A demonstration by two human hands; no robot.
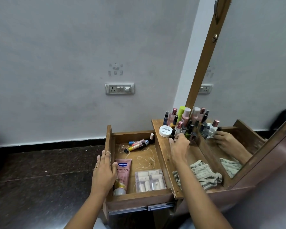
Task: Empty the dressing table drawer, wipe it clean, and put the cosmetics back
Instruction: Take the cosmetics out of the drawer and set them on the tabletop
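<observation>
The wooden drawer (139,195) stands pulled out, holding a pink Vaseline tube (123,171), a clear plastic box of small bottles (150,180) and a cluster of lip products and small tubes (137,144) at its far end. My left hand (104,172) rests flat on the drawer's left wall, fingers apart, holding nothing. My right hand (178,146) reaches over the dressing table top (162,146), fingers closed around a small dark nail polish bottle (172,133) among the bottles there.
Several perfume and nail polish bottles (182,119) and a white round jar (165,131) crowd the table's far end. A striped cloth (201,175) lies on the top near me. A mirror (254,96) rises to the right; a wall socket (119,88) sits ahead.
</observation>
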